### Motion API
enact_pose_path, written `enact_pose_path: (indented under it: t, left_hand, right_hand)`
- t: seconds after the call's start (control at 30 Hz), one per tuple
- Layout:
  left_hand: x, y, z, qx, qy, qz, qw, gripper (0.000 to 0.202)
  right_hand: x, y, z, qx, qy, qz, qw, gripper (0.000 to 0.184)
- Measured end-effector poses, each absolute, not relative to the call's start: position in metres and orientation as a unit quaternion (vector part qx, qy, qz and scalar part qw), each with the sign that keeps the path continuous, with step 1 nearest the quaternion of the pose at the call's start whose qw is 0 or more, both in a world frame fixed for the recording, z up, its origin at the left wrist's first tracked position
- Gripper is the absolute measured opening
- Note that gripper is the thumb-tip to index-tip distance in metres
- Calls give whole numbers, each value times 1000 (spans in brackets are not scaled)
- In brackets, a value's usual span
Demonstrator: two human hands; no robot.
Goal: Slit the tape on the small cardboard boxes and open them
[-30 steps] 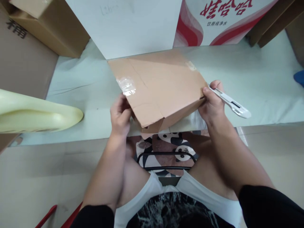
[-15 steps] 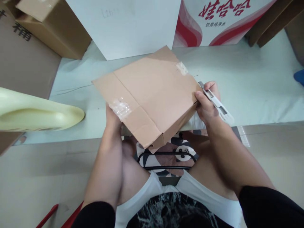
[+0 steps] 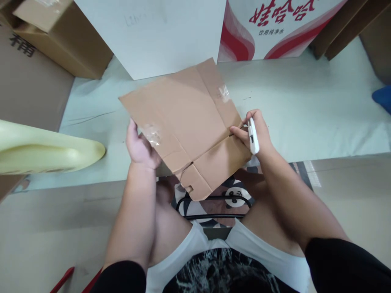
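A brown cardboard box (image 3: 189,114), flattened and tilted, is held over the near edge of the table. Patches of clear tape (image 3: 152,134) stick to its left edge and its upper right side. My left hand (image 3: 139,146) holds the left edge, its thumb outside and its fingers hidden beneath the board. My right hand (image 3: 259,132) grips a white utility knife (image 3: 253,136), while its fingers also pinch the box's right edge. A slotted flap (image 3: 195,185) hangs at the box's near corner, above my lap. The knife's blade end is hard to make out.
At the back of the table (image 3: 305,106) stand a large white box (image 3: 171,36) and a red-and-white carton (image 3: 275,32). Other cardboard boxes (image 3: 73,44) are at the left, beside a pale yellow curved object (image 3: 51,148). A blue object (image 3: 383,97) lies at the right edge.
The box has turned and flattened, so its near side panel now faces up. My right hand has moved left and the knife has swung more upright. My left thumb has come into view.
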State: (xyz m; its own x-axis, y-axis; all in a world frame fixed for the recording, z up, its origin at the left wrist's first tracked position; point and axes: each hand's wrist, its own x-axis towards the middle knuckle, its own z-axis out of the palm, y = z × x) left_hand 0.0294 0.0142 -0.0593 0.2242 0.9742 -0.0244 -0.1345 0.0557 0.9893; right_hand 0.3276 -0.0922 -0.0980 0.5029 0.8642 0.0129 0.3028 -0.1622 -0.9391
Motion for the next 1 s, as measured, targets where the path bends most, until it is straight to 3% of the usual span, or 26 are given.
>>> enact_pose_path:
  t: [0.13, 0.33, 0.53, 0.7, 0.87, 1.0]
  left_hand:
    - [33, 11, -58, 419, 421, 459, 661, 53]
    - [15, 29, -75, 400, 407, 537, 621, 41]
    - [11, 36, -82, 424, 371, 550, 617, 42]
    - [28, 29, -78, 428, 368, 522, 639, 44]
    - [37, 22, -62, 396, 347, 436, 730, 40]
    - [39, 17, -55, 358, 323, 375, 792, 39]
  right_hand:
    - [328, -91, -98, -719, -400, 237, 516, 57]
    - [341, -88, -94, -654, -312, 174, 666, 43]
    - [325, -85, -90, -591, -244, 426, 640, 72]
    - [296, -90, -83, -518, -277, 515, 624, 73]
    - [300, -108, -79, -566, -242, 459, 640, 68]
    - [346, -137, -38, -592, -223, 341, 695, 56]
